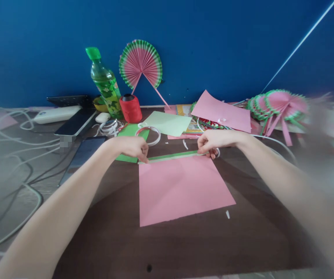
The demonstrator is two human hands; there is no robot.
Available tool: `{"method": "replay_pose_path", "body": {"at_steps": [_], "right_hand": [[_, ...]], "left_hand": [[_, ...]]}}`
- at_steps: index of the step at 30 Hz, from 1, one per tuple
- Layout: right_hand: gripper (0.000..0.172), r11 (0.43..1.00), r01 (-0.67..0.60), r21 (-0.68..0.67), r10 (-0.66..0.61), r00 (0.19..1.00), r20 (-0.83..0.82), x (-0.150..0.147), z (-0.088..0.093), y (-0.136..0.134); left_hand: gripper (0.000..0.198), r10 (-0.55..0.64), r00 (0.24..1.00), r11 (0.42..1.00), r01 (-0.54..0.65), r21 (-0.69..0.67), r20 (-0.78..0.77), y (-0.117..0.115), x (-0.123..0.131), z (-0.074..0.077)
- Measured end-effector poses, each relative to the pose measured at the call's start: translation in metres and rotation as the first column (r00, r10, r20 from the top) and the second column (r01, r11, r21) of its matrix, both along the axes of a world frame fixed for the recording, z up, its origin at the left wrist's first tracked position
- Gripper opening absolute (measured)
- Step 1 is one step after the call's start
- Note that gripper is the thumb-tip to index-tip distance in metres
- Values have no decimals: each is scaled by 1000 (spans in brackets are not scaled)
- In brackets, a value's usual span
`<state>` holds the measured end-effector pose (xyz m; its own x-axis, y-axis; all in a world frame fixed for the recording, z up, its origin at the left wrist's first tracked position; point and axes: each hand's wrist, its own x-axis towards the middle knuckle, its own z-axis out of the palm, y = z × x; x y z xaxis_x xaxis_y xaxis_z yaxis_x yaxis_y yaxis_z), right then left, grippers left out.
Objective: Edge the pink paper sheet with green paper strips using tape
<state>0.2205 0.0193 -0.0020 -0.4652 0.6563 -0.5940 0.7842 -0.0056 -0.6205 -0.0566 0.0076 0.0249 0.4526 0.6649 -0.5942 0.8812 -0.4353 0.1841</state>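
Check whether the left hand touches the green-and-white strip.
Touching. The head view shows the left hand with its fingertips on the green-and-white strip near its left end, no gap visible.

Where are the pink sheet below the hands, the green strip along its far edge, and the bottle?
Pink sheet [181, 190]: head view, middle of its surface.
Green strip [172, 156]: head view, midway along it.
Bottle [107, 89]: head view, its label.

Paper-craft desk [120, 248] against a blue wall [213, 46]: folded fans [140, 58], coloured sheets [178, 190]
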Motion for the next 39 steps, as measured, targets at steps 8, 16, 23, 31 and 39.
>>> {"method": "replay_pose_path", "body": {"at_steps": [8, 16, 23, 31, 39], "right_hand": [[19, 1000, -2, -2, 2, 1000, -5, 1, -1, 1], [19, 1000, 22, 0, -22, 1000, 16, -2, 0, -2], [19, 1000, 26, -1, -26, 999, 21, -2, 1, -1], [21, 1000, 10, -9, -10, 1000, 13, -2, 4, -2], [22, 1000, 12, 27, -14, 998, 61, -3, 4, -3]], "left_hand": [[18, -1, 1000, 999, 1, -33, 14, 3, -5, -3], [19, 132, 991, 984, -128, -127, 26, 2, -7, -2], [21, 160, 987, 979, -154, -136, 32, 2, -8, -4], [20, 148, 988, 980, -142, -138, 35, 2, -9, -5], [21, 154, 987, 979, -147, -144, 36, 2, -8, -4]]}}
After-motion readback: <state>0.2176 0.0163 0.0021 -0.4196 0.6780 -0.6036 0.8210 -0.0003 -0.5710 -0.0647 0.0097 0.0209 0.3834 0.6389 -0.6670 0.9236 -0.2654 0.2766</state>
